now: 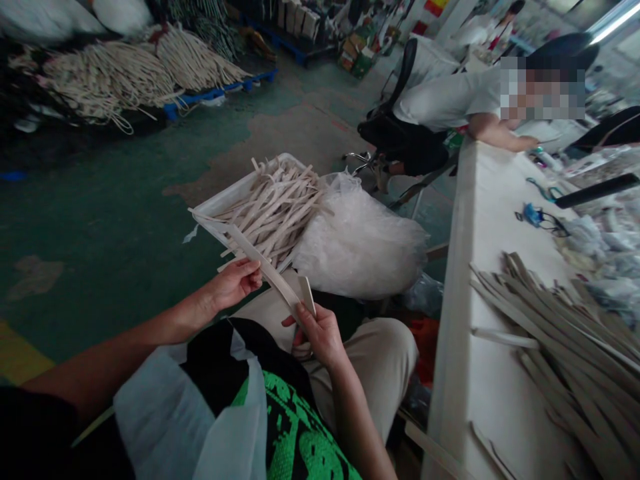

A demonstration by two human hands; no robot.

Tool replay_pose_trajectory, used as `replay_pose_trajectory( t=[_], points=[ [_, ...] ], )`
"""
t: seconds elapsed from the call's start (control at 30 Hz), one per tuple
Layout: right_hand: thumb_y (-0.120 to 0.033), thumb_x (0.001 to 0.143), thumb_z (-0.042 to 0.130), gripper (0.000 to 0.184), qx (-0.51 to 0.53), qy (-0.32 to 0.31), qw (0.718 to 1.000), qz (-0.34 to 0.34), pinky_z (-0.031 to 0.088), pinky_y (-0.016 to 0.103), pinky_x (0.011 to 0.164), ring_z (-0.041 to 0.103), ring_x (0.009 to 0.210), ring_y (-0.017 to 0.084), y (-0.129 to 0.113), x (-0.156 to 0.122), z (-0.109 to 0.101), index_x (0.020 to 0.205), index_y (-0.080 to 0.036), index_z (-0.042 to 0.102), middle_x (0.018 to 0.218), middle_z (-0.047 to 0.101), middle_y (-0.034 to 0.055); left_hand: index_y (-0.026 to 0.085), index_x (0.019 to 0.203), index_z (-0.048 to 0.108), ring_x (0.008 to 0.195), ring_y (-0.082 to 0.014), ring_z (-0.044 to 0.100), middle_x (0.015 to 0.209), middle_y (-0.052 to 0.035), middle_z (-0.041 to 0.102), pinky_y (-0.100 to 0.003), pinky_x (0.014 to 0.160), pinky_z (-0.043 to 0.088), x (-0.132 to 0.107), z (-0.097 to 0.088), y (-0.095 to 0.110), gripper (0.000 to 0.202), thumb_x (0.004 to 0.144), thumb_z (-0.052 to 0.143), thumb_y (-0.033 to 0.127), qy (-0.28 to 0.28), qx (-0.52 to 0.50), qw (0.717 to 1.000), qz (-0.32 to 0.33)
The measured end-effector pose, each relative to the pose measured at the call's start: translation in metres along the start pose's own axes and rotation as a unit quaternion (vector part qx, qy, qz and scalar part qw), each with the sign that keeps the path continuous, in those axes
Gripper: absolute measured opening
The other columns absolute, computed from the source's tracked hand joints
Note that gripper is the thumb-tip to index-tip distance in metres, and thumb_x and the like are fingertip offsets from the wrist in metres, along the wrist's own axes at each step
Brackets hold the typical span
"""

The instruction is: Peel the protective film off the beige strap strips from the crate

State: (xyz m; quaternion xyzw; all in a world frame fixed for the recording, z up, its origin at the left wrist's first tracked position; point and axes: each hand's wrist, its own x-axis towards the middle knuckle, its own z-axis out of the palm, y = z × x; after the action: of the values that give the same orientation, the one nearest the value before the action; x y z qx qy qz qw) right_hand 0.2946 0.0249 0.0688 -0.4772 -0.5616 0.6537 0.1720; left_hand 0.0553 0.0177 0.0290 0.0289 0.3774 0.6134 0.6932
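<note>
A flat beige strap [273, 275] is stretched between my two hands above my lap. My left hand [236, 283] pinches it partway along, and one end sticks out past the fingers toward the bin. My right hand [320, 333] is closed around the lower part, where a short pale piece [307, 295] points up beside the thumb; I cannot tell if it is the same strap's other end. Just beyond my hands, a white plastic bin [220, 225] holds a heaped tangle of similar beige straps [280, 207].
A clear plastic bag [365, 240] bulges beside the bin. On the right, a white table [493, 393] carries a pile of long grey-beige strips [565, 347] and clutter. Another person [445, 100] leans over its far end. Bundled straps [115, 77] lie on a blue pallet [215, 95].
</note>
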Motion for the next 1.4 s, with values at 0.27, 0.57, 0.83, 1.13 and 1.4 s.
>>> replay_pose_trajectory(
  t=[0.27, 0.57, 0.83, 1.13, 1.4],
  points=[
    [-0.05, 0.099, 0.05, 0.041, -0.101, 0.129, 0.978, -0.125, 0.047, 0.024, 0.055, 0.061, 0.055, 0.014, 0.02, 0.001, 0.005, 0.106, -0.019, 0.076, 0.072, 0.067, 0.002, 0.013, 0.067, 0.061, 0.045, -0.0058, 0.051, 0.055, 0.0032, 0.055, -0.015, 0.044, 0.048, 0.0, 0.003, 0.013, 0.023, 0.084, 0.075, 0.007, 0.124, -0.064, 0.989, -0.049],
    [-0.046, 0.088, 0.072, 0.026, -0.325, 0.125, 0.921, -0.173, 0.043, 0.025, 0.065, 0.065, 0.069, 0.018, 0.019, 0.022, 0.024, 0.086, -0.021, 0.067, 0.076, 0.07, 0.0041, 0.014, 0.062, 0.063, 0.042, -0.0064, 0.051, 0.051, 0.0041, 0.057, -0.015, 0.042, 0.045, 0.002, -0.007, 0.017, 0.027, 0.07, 0.089, 0.015, 0.158, 0.058, 0.985, 0.035],
    [-0.031, 0.094, 0.061, 0.014, -0.412, 0.084, 0.89, -0.178, 0.039, 0.023, 0.06, 0.066, 0.066, 0.017, 0.025, 0.024, 0.029, 0.092, -0.02, 0.07, 0.079, 0.073, 0.0068, 0.014, 0.064, 0.064, 0.043, -0.007, 0.052, 0.052, 0.0037, 0.059, -0.017, 0.044, 0.047, -0.001, -0.021, 0.016, 0.027, 0.069, 0.091, 0.019, 0.174, 0.084, 0.981, 0.019],
    [-0.067, 0.095, 0.047, 0.057, -0.089, 0.005, 0.996, -0.023, 0.043, 0.024, 0.049, 0.054, 0.04, 0.013, 0.031, 0.023, 0.029, 0.084, -0.018, 0.074, 0.05, 0.058, -0.0005, 0.012, 0.07, 0.067, 0.05, -0.0104, 0.061, 0.063, -0.0013, 0.068, -0.02, 0.05, 0.054, -0.007, -0.018, 0.014, 0.02, 0.075, 0.087, 0.013, 0.121, -0.007, 0.992, 0.034],
    [-0.076, 0.092, 0.046, 0.069, -0.051, 0.029, 0.998, -0.018, 0.045, 0.026, 0.053, 0.057, 0.047, 0.017, 0.024, 0.003, 0.027, 0.089, -0.015, 0.077, 0.05, 0.062, 0.0038, 0.014, 0.067, 0.061, 0.043, -0.0065, 0.053, 0.053, 0.0046, 0.057, -0.017, 0.046, 0.05, -0.003, -0.023, 0.012, 0.026, 0.085, 0.079, 0.014, 0.191, -0.118, 0.974, 0.039]
  ],
)
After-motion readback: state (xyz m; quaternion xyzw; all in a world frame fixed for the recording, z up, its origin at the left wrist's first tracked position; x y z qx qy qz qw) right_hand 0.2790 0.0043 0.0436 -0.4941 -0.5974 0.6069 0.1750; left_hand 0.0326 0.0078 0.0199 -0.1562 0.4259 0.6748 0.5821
